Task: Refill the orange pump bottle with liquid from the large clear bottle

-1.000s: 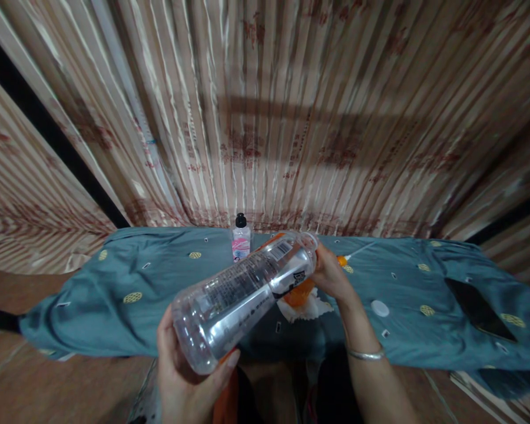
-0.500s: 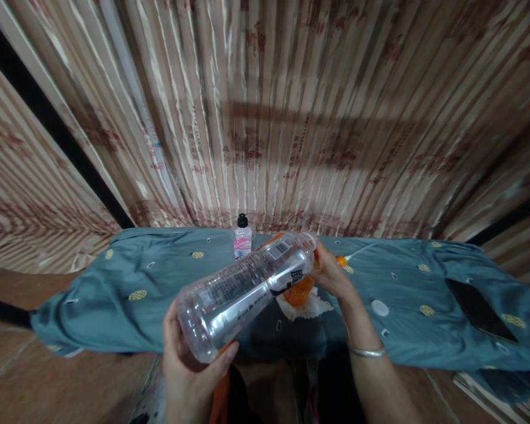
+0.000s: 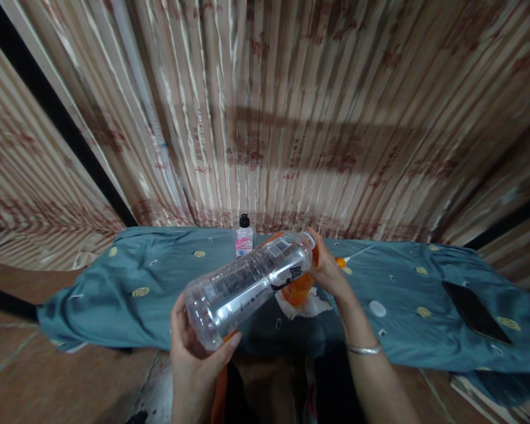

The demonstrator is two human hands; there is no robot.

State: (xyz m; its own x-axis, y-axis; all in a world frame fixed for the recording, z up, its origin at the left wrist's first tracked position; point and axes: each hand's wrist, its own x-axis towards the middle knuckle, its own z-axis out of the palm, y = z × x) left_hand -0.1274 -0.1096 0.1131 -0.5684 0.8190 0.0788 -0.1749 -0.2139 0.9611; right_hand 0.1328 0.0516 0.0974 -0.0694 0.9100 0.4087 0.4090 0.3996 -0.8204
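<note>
From my feed, the clear plastic bottle point(image 3: 251, 282) is held up over the near-middle of the cloth-covered table point(image 3: 154, 268), between both hands. The left hand point(image 3: 198, 356) cups its base, thumb along the near side; the right hand point(image 3: 329, 268) is closed about the neck, some of its fingers hidden from me behind it. So both hands are gripping the bottle.

Its long axis runs slantwise across my view: base toward me at lower left, neck farther off at upper right, barcode side facing up.

Just beyond and below the neck end, an orange container point(image 3: 299, 291) sits on white paper point(image 3: 307, 308), partly covered by the bottle; I cannot tell whether the two touch. The small black-capped bottle point(image 3: 244, 240) stands upright behind the middle. An orange-and-white nozzle point(image 3: 341, 262) shows past the right wrist, and a white disc point(image 3: 377, 308) lies right of the forearm, with a dark flat slab point(image 3: 476, 312) farther right.

The table's near edge passes under the hands, and its far edge meets the curtain point(image 3: 265, 129). I have the widest room leftward, across patterned cloth.
</note>
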